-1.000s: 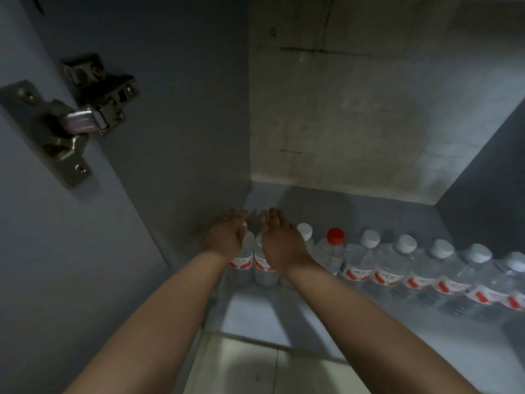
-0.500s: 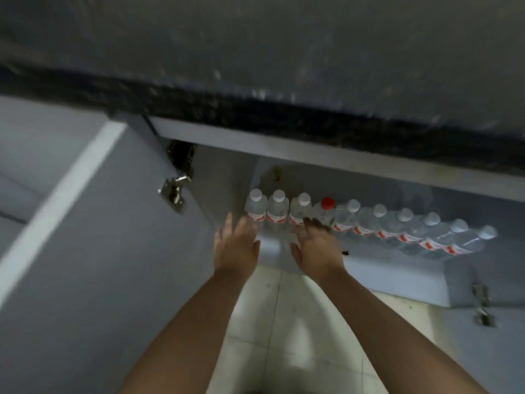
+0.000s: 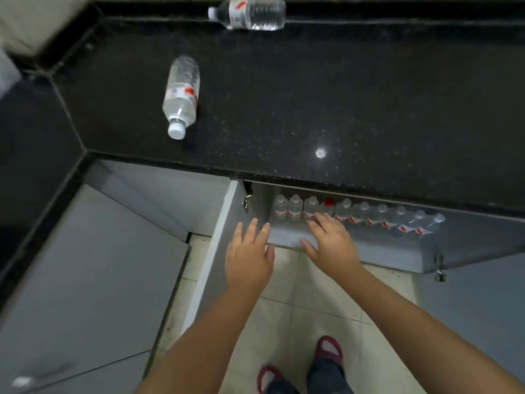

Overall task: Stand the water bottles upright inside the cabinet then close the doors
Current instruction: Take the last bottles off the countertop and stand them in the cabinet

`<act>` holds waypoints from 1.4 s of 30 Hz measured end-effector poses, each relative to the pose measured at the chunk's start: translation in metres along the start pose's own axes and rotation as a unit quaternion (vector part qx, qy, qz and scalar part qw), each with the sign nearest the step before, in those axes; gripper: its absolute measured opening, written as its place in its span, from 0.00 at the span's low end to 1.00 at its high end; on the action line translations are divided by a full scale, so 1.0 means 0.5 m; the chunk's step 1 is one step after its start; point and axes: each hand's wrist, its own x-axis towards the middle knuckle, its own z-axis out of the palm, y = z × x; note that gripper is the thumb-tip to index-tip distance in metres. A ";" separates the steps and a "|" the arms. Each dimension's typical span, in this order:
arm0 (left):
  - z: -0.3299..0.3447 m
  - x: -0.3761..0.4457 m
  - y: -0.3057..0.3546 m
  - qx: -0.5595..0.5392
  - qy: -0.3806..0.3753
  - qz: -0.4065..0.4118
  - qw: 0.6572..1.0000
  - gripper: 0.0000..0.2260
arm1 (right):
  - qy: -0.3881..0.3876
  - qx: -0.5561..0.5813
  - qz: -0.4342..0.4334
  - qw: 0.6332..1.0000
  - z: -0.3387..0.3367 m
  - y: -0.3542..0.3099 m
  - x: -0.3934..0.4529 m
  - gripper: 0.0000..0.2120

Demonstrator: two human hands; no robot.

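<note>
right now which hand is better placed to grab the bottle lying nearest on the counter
Left, probably. The nearest lying bottle rests on the left part of the counter, and the left hand, open and empty, is on that side. The right hand is also empty but would have to cross over.

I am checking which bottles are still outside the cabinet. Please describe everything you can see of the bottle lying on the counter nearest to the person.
The nearest bottle is clear plastic with ribbed walls, a white screw cap and a white label with red marks around its middle. It looks full of water, with the cap on. It lies on its side on the black speckled counter, cap pointing toward the person and the counter's front edge. Nothing but the counter touches it; both hands are lower, near the open cabinet.
</note>
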 end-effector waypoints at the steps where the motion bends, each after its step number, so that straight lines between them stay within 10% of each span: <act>1: -0.031 -0.014 -0.007 0.008 0.016 0.007 1.000 0.22 | 0.008 0.002 -0.005 1.000 -0.024 -0.014 0.000 0.22; 19: -0.362 0.090 -0.145 -0.123 0.165 -0.131 0.970 0.28 | 0.145 0.026 -0.041 0.988 -0.350 -0.156 0.273 0.22; 42: -0.419 0.648 -0.274 -0.146 0.144 -0.162 0.965 0.32 | -0.018 -0.146 -0.066 0.987 -0.262 -0.162 1.208 0.34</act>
